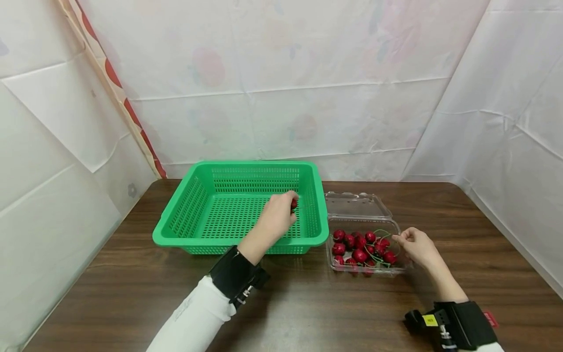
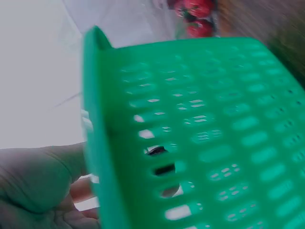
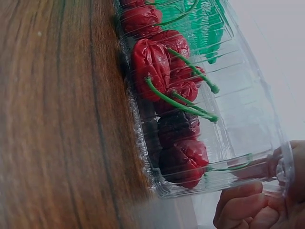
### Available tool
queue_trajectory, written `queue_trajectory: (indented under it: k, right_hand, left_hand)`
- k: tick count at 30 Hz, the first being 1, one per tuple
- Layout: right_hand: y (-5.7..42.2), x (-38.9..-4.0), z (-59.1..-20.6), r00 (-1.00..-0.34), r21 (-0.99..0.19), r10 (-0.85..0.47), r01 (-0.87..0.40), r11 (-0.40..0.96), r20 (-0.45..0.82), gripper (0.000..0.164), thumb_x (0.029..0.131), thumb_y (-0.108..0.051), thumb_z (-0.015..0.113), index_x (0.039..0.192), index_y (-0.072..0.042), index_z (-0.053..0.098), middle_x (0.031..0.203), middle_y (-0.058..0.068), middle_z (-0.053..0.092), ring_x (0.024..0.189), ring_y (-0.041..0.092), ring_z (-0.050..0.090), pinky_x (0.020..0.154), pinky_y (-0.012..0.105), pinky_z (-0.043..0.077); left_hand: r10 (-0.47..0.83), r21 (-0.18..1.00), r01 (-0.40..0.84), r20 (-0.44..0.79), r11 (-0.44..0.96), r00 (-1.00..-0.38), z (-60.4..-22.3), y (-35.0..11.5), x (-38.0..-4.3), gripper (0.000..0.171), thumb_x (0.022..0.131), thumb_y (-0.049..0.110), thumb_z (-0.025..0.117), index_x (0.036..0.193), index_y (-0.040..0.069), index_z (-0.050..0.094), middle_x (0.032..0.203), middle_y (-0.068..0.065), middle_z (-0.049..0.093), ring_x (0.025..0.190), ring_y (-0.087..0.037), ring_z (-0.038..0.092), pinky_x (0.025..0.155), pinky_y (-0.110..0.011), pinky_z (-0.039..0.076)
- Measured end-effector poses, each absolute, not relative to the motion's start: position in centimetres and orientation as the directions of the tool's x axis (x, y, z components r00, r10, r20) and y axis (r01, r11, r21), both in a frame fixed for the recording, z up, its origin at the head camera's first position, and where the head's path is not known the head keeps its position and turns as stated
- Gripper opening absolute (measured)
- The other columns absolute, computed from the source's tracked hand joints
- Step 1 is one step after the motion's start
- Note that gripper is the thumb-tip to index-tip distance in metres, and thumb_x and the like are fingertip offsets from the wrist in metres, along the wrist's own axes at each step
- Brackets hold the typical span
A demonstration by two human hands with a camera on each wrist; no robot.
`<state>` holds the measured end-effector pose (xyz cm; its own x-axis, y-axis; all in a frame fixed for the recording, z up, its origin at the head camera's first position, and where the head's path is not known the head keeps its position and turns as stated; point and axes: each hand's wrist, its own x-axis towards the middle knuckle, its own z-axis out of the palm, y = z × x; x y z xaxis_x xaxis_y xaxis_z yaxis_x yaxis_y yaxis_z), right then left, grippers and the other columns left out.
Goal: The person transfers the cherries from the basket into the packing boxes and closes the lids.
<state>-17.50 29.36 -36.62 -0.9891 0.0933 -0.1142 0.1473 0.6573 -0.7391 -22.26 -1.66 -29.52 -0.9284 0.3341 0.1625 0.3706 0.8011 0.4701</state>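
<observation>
My left hand (image 1: 274, 215) is over the right part of a green perforated plastic basket (image 1: 169, 234) and pinches a red cherry (image 1: 293, 204), mostly hidden by the fingers. In the left wrist view the basket wall (image 2: 214, 152) covers much of the hand (image 2: 43, 186). A clear plastic box (image 1: 332, 266) stands beside the basket, holding several dark red cherries (image 1: 359, 255), some with green stems. At its right rim, my right hand (image 1: 420, 249) grips the edge between thumb and fingers. The right wrist view shows this hand (image 3: 257, 205) at the box corner, with wrinkled cherries (image 3: 150, 69) behind the clear wall.
The box's clear hinged lid (image 1: 356, 205) lies folded back behind it. Both containers stand on a brown wooden table (image 1: 343, 313). White sheeting (image 1: 272, 73) rises behind the table and at both sides.
</observation>
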Motion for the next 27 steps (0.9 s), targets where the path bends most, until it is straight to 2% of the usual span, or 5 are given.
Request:
queue_trajectory:
  k: [5,14,22,27]
  right_hand:
    - [29.5,-17.5,-36.8,-0.989,-0.773,0.089,0.150,0.617,-0.120,0.028,0.093,-0.024,0.046,0.083,0.002,0.041,0.050,-0.001,0.041,0.040,0.011,0.040,0.039,0.029,0.038]
    - [29.8,-17.7,-37.1,-0.989,-0.819,0.056,0.145,0.555,-0.137,0.025,0.094,-0.019,0.044,0.081,0.002,0.040,0.050,-0.001,0.041,0.038,0.009,0.040,0.038,0.028,0.039]
    - [29.9,-17.8,-37.2,-0.990,-0.828,0.043,0.135,0.545,-0.134,0.027,0.094,-0.021,0.045,0.080,0.001,0.040,0.050,-0.002,0.040,0.038,0.009,0.040,0.037,0.027,0.037]
    - [30.0,-17.9,-37.2,-0.989,-0.843,0.042,0.144,0.519,-0.143,0.025,0.094,-0.019,0.044,0.080,0.001,0.039,0.051,-0.001,0.039,0.039,0.009,0.039,0.038,0.026,0.037]
  left_hand:
    - [0.330,0.487,0.420,0.262,0.766,-0.907,-28.7,-1.3,-21.1,0.036,0.081,-0.002,0.058,0.116,0.003,0.053,0.096,-0.013,0.059,0.083,-0.023,0.055,0.064,-0.029,0.045]
    - [0.369,0.529,0.542,0.402,0.653,-0.838,-27.7,0.2,-18.6,0.040,0.080,0.000,0.061,0.119,0.004,0.053,0.094,-0.013,0.058,0.081,-0.021,0.056,0.060,-0.024,0.046]
    - [0.413,0.538,0.602,0.439,0.590,-0.798,-27.5,2.0,-16.8,0.038,0.080,0.002,0.061,0.118,0.005,0.053,0.092,-0.010,0.058,0.078,-0.016,0.055,0.060,-0.018,0.043]
    - [0.454,0.532,0.615,0.415,0.582,-0.789,-28.2,3.3,-16.1,0.039,0.082,0.004,0.061,0.119,0.008,0.052,0.092,-0.007,0.057,0.065,-0.010,0.049,0.053,-0.015,0.038]
